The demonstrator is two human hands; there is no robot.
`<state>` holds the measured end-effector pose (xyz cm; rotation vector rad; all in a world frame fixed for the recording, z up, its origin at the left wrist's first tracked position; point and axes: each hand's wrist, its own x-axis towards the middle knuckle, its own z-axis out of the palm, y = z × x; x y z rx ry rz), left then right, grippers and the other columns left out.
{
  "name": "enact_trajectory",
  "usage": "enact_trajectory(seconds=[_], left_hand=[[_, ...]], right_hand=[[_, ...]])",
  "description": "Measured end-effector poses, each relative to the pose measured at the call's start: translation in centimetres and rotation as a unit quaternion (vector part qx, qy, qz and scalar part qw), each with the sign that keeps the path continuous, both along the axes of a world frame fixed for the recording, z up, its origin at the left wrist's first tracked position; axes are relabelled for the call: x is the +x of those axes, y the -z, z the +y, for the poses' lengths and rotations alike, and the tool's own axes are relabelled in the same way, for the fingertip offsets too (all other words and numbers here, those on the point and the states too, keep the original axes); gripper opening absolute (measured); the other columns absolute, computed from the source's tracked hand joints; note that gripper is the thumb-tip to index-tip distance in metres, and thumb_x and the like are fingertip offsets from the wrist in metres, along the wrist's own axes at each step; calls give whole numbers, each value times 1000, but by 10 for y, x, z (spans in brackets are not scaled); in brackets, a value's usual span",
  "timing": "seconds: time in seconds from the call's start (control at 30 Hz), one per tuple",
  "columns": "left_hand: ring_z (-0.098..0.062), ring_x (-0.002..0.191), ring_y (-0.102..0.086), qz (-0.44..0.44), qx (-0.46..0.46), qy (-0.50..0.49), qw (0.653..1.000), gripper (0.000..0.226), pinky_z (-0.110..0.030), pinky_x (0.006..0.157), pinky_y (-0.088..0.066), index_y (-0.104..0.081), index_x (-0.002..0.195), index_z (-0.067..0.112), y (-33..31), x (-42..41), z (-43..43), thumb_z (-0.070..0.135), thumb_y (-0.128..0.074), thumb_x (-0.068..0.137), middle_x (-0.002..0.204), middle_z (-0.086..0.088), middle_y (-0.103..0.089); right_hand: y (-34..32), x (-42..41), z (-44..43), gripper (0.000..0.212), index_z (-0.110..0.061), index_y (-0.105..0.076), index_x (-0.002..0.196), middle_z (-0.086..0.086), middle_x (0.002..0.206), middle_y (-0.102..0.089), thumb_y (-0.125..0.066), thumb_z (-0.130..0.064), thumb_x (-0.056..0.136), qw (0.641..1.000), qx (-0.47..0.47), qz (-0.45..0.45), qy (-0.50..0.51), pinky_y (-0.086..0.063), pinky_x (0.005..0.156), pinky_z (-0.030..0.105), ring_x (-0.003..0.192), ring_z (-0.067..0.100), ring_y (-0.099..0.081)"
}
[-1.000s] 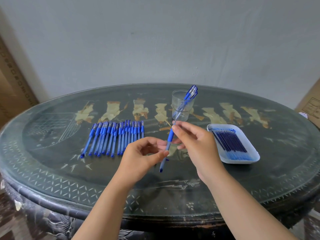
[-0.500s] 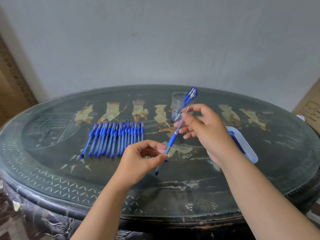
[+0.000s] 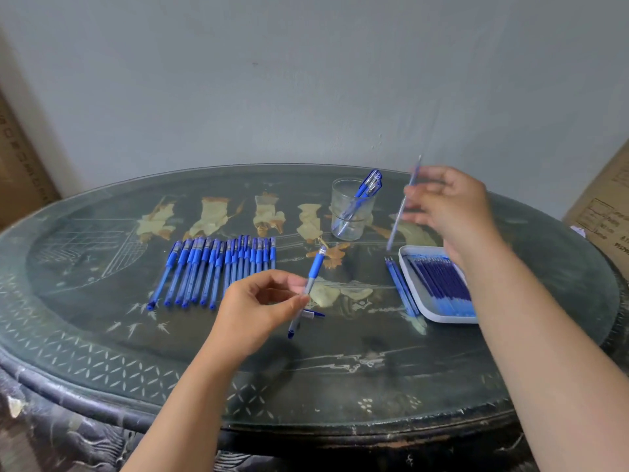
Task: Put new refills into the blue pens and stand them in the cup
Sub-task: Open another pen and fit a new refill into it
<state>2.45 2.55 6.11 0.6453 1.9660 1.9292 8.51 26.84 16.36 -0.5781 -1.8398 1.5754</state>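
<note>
Since half a second ago, the right hand (image 3: 449,206) has drawn a thin, pale blue refill (image 3: 403,206) clear of the pen and carried it up to the right of the clear glass cup (image 3: 352,212). The left hand (image 3: 262,308) keeps the blue-gripped, clear-barrelled pen (image 3: 308,291) in front of the cup, nearer the person.

Grip: the left thumb and fingers pinch the barrel mid-length, tilted, grip end toward the cup. The right fingers pinch the refill near its upper end; motion blur hides finer detail.

Step in hand, by judgement: removal of the old refill, now complete. The next move calls for setting this refill down, probably with the two loose blue refills (image 3: 400,287) lying right of the cup and nearer the person. A fresh one would then be taken and fed into the open barrel.

Containers: the cup holds a few blue capped pens (image 3: 366,189) leaning against its right rim. A white rectangular tray (image 3: 408,277), just beside the loose refills on their far side from the cup, holds a packed row of dark blue refills (image 3: 442,284).

Outstanding work: a row of blue pens (image 3: 218,267) lies left of the cup and nearer the person on the dark glass-topped oval table (image 3: 102,301). A small blue cap (image 3: 313,314) lies under the held pen.
</note>
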Motion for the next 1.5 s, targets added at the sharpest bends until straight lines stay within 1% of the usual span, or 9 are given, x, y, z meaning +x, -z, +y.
enact_trajectory(seconds=[0.17,0.4,0.57,0.7,0.83,1.0,1.13,1.4,1.5], left_hand=[[-16,75,-70,-13,19,-20,1000,21,-27,73,-58,-75,87,17,0,-2,-1,-1,-77,75,83,-4,-76],[-16,76,-70,-19,16,-16,1000,21,-25,72,-59,-75,89,14,2,-4,0,0,-77,74,84,-5,-76],[-16,76,-70,-18,8,-20,1000,21,-28,74,-58,-75,88,15,2,-5,1,-1,-77,74,84,-3,-76],[-17,77,-70,-21,7,-16,1000,21,-29,74,-58,-75,89,16,2,-4,1,1,-77,74,85,-4,-76],[-19,79,-71,-22,4,-15,1000,21,-32,77,-58,-75,89,16,1,-4,0,2,-77,74,86,-5,-76],[-18,77,-70,-24,2,-13,1000,21,-32,77,-59,-75,88,16,0,-3,1,4,-77,72,85,-5,-76],[-17,77,-70,-21,-1,-15,1000,20,-31,76,-59,-75,89,15,0,-3,0,2,-77,74,84,-4,-76],[-18,78,-71,-20,-3,-15,1000,20,-31,76,-59,-75,89,16,0,-4,0,6,-78,72,86,-4,-76],[-16,77,-70,-17,-7,-19,1000,20,-27,74,-59,-75,88,16,2,-4,0,3,-78,73,85,-3,-76]], right_hand=[[55,-21,18,34,-3,-66,118,14,94,-70,-64,8,86,958,123,-261,-15,-61,73,41,69,23,-66],[86,-44,34,32,-7,-66,115,17,104,-67,-70,3,85,914,155,-375,1,-61,73,44,80,34,-73],[91,-50,32,25,-4,-65,106,17,102,-67,-64,6,83,886,206,-415,21,-61,72,47,76,35,-73],[94,-51,27,31,-7,-63,112,13,109,-65,-62,3,82,840,296,-453,29,-60,78,42,81,33,-70],[94,-49,23,37,-7,-62,116,12,117,-60,-59,4,81,818,331,-469,28,-59,80,39,86,33,-69],[92,-48,16,28,-7,-63,103,13,114,-58,-56,8,81,793,368,-486,13,-48,63,29,85,32,-67],[90,-46,13,24,-12,-48,74,6,84,-47,-53,11,80,775,396,-492,13,-30,48,22,74,30,-50],[91,-43,12,33,-8,-65,107,11,111,-60,-55,11,82,781,407,-472,23,-44,67,30,91,31,-59],[88,-38,16,41,-12,-65,116,9,118,-60,-55,9,83,817,372,-439,30,-49,72,31,98,32,-64]])
